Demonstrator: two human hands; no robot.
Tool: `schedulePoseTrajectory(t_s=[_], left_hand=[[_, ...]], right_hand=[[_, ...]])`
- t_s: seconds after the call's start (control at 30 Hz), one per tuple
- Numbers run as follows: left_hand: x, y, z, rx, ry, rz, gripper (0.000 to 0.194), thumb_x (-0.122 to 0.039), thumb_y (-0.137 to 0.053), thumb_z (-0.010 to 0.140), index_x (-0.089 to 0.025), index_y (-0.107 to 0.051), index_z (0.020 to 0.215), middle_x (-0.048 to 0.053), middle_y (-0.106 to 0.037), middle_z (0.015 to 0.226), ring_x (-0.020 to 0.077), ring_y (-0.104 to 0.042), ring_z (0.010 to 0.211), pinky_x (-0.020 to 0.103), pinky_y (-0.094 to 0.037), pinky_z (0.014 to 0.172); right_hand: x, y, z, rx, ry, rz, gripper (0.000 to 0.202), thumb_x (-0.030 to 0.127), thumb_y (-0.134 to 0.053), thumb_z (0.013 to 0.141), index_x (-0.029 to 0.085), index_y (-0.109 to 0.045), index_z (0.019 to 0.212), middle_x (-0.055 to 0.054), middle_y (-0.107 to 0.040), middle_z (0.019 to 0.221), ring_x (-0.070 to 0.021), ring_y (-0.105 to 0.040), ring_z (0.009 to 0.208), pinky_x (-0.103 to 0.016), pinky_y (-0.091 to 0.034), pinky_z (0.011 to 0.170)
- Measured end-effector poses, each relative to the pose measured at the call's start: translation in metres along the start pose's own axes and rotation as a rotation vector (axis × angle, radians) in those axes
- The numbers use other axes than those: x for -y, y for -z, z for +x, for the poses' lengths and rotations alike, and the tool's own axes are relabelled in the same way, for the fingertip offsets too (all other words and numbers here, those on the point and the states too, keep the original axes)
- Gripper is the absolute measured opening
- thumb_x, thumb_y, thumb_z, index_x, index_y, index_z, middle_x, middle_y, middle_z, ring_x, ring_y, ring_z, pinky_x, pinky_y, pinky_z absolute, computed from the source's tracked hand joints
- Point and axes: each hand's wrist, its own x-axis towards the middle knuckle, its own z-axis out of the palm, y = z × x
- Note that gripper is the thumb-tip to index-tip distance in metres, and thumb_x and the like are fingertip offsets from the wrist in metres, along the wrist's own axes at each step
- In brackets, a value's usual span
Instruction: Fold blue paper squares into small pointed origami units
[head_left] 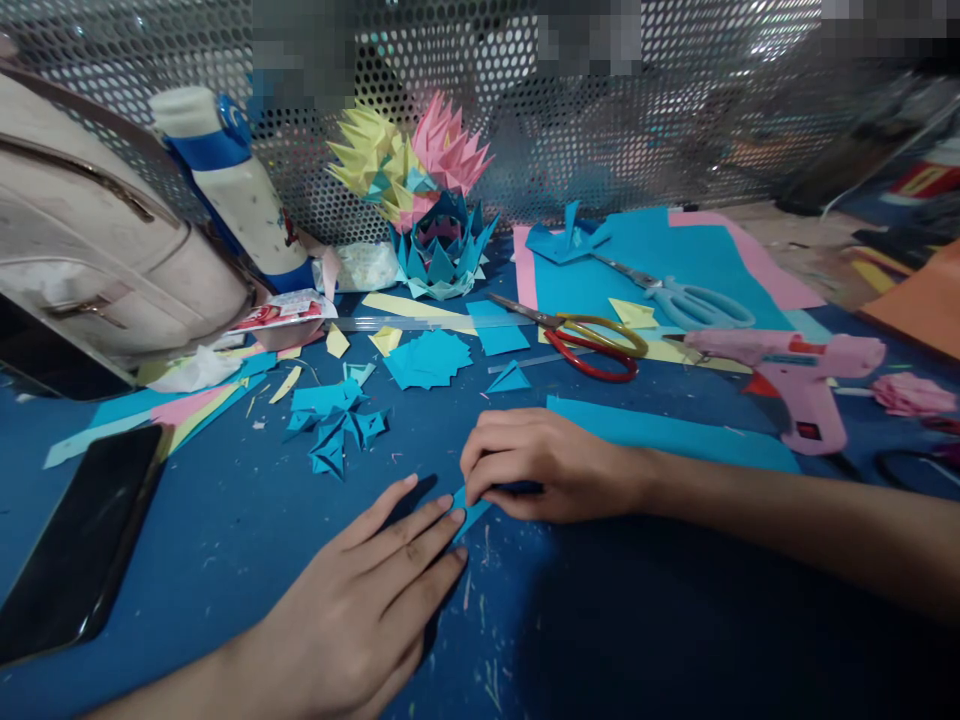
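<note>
A small piece of blue paper (471, 518) lies on the dark blue table, mostly covered by my hands. My left hand (367, 580) is stretched flat, its fingertips resting at the paper's left edge. Over the same piece, my right hand (544, 465) is closed, with fingertips pinched together on the paper. Just beyond are a folded blue triangle (510, 378), a pile of cut blue squares (429, 358) and several folded blue pieces (337, 425). A long blue paper strip (660, 432) lies behind my right forearm.
Red-and-yellow-handled scissors (592, 345), light blue scissors (697, 303) and a pink glue gun (802, 375) lie at the right. Folded-paper flowers (442, 245) stand by the perforated metal panel (600, 130). A phone (82, 540), bottle (240, 190) and bag (97, 220) are at the left.
</note>
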Motion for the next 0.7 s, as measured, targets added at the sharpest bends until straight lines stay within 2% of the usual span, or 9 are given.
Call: schedulePoseTrajectory(t_s=[0.17, 0.37, 0.57, 0.7], left_hand=[[-0.0011, -0.001, -0.0003, 0.006, -0.013, 0.029, 0.035, -0.015, -0.044, 0.097, -0.006, -0.065, 0.124, 0.014, -0.064, 0.133, 0.0282, -0.054, 0.132, 0.051, -0.023, 0.122], [0.0006, 0.0019, 0.0014, 0.054, -0.034, 0.067, 0.035, -0.017, -0.044, 0.099, -0.006, -0.064, 0.126, 0.015, -0.063, 0.134, 0.0293, -0.056, 0.13, 0.052, -0.028, 0.12], [0.0005, 0.0004, 0.0013, 0.047, -0.039, 0.094, 0.036, -0.017, -0.042, 0.1, -0.005, -0.063, 0.127, 0.016, -0.063, 0.134, 0.0291, -0.056, 0.13, 0.052, -0.024, 0.122], [0.0, -0.0012, 0.0009, 0.057, -0.05, 0.122, 0.037, -0.016, -0.041, 0.1, -0.005, -0.063, 0.128, 0.016, -0.063, 0.133, 0.0302, -0.055, 0.13, 0.053, -0.029, 0.12]], right_hand=[[0.0, 0.0002, 0.0, 0.003, -0.005, -0.008, 0.019, 0.009, -0.057, 0.091, 0.018, -0.071, 0.099, -0.004, -0.069, 0.1, -0.0139, -0.059, 0.095, -0.026, -0.044, 0.08], [-0.0003, 0.0004, -0.0004, 0.001, -0.002, -0.014, 0.019, 0.01, -0.056, 0.092, 0.018, -0.071, 0.1, -0.004, -0.069, 0.101, -0.0139, -0.059, 0.094, -0.026, -0.043, 0.079], [-0.0007, -0.0004, -0.0005, 0.001, 0.002, -0.011, 0.019, 0.011, -0.056, 0.093, 0.018, -0.071, 0.101, -0.004, -0.068, 0.101, -0.0139, -0.058, 0.095, -0.026, -0.043, 0.08], [0.0, 0.0003, 0.0002, 0.006, -0.004, -0.003, 0.019, 0.01, -0.055, 0.093, 0.018, -0.071, 0.1, -0.004, -0.069, 0.1, -0.0142, -0.058, 0.095, -0.026, -0.043, 0.08]])
